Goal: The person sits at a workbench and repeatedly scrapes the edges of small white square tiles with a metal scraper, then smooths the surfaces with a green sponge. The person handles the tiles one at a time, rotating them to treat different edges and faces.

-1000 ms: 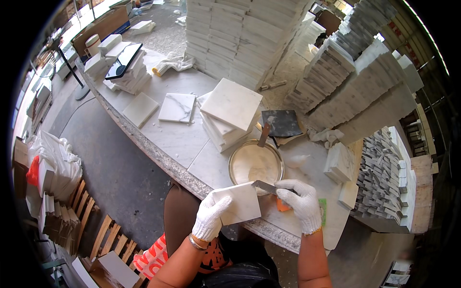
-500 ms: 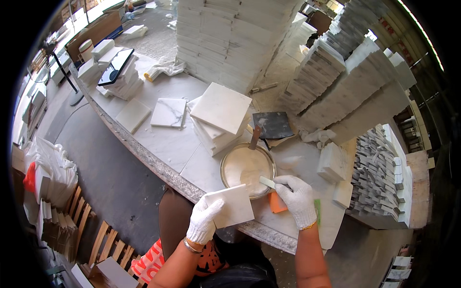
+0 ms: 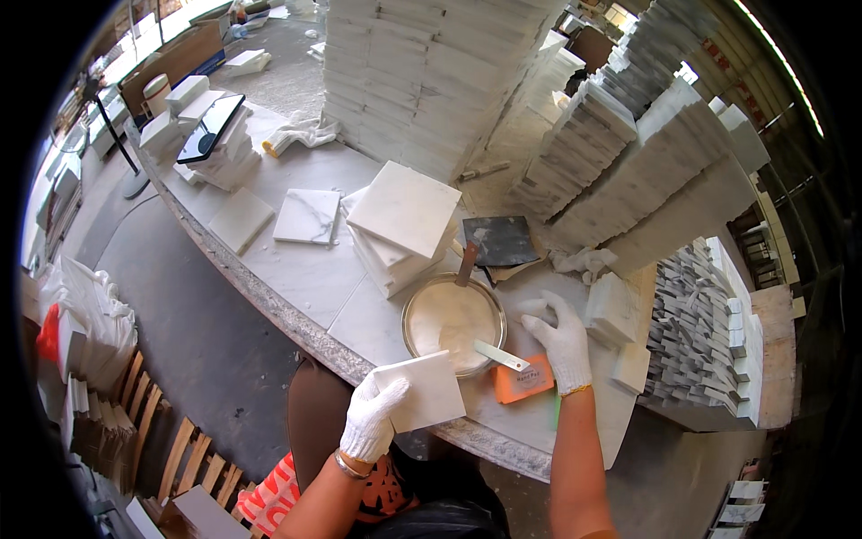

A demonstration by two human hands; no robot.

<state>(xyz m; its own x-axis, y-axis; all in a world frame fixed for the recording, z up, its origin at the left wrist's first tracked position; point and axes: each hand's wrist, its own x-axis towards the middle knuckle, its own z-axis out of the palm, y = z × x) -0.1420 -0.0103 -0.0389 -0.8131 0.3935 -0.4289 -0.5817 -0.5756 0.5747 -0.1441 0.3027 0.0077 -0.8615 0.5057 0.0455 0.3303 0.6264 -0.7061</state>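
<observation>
My left hand, in a white knit glove, grips a square white marble tile by its left side, above the table's front edge. My right hand, gloved the same way, is empty with its fingers apart, right of a round metal bowl of cream-coloured paste. A flat pale-handled tool lies across the bowl's near right rim, its other end in the paste. On the far rim leans a rusty brown strip-like tool. Beside the bowl sits an orange hand pad, with a green edge showing near it.
Stacked tiles stand behind the bowl, near a black sheet. Two single tiles lie farther left, one a grey-veined tile. A phone rests on tiles at far left. Tall tile stacks wall off the back.
My right hand has let go of the pale-handled tool, leaving it on the bowl's rim, and has moved up and away. My left hand still holds the tile.
</observation>
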